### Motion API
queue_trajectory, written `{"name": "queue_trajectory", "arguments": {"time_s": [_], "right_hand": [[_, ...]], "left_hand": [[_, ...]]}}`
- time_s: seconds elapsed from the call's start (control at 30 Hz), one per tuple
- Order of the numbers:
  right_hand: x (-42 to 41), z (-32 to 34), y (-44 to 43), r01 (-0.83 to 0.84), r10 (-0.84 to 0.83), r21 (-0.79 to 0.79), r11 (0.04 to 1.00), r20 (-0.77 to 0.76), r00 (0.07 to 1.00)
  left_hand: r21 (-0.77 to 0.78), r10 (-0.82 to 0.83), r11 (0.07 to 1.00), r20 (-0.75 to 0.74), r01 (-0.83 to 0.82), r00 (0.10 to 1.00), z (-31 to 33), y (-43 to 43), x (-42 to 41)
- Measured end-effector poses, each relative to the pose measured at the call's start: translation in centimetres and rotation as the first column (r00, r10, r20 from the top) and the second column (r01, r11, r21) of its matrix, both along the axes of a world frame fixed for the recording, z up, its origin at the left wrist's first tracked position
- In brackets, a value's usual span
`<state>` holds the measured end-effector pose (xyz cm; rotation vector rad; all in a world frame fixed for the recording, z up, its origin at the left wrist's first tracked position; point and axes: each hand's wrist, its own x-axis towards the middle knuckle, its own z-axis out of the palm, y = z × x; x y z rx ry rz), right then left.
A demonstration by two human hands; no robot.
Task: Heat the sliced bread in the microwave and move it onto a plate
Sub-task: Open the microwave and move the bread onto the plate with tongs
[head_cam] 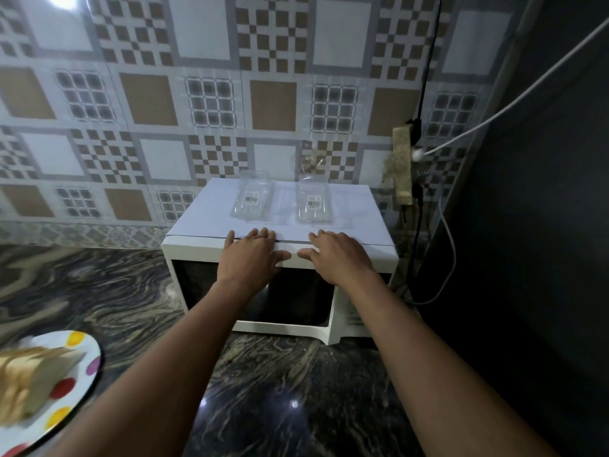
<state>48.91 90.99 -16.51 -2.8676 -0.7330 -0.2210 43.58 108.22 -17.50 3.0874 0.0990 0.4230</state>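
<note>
A white microwave stands on the dark marbled counter against the tiled wall, its dark-windowed door closed. My left hand and my right hand both rest flat on the top front edge of the microwave, fingers straight and reaching onto its top. At the lower left edge of view, several slices of bread lie stacked on a white plate with coloured dots.
Two clear plastic containers lie on top of the microwave. A power strip with a white cable and black cables hangs on the wall to the right. A dark panel closes off the right side. The counter runs in front of the microwave.
</note>
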Motion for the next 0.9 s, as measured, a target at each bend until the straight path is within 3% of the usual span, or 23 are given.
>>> {"name": "queue_trajectory", "arguments": {"time_s": [0.2, 0.63, 0.83, 0.9], "right_hand": [[-0.5, 0.6, 0.0, 0.024, -0.024, 0.011, 1.000, -0.029, 0.999], [-0.4, 0.0, 0.5, 0.045, -0.040, -0.055, 0.997, 0.086, 0.995], [-2.4, -0.7, 0.8, 0.060, -0.061, -0.037, 0.997, -0.010, 0.998], [-4.6, 0.2, 0.3, 0.087, -0.087, 0.002, 0.996, -0.078, 0.993]], "left_hand": [[0.013, 0.004, 1.000, -0.022, -0.003, 1.000, 0.4, 0.0, 0.1], [0.016, 0.026, 1.000, -0.026, -0.025, 0.999, 0.1, 0.1, 0.8], [-0.018, -0.045, 0.999, -0.069, 0.044, 0.997, -1.6, 0.4, -0.4], [-0.120, -0.072, 0.990, -0.029, 0.068, 0.997, -2.2, 0.5, -1.7]]}}
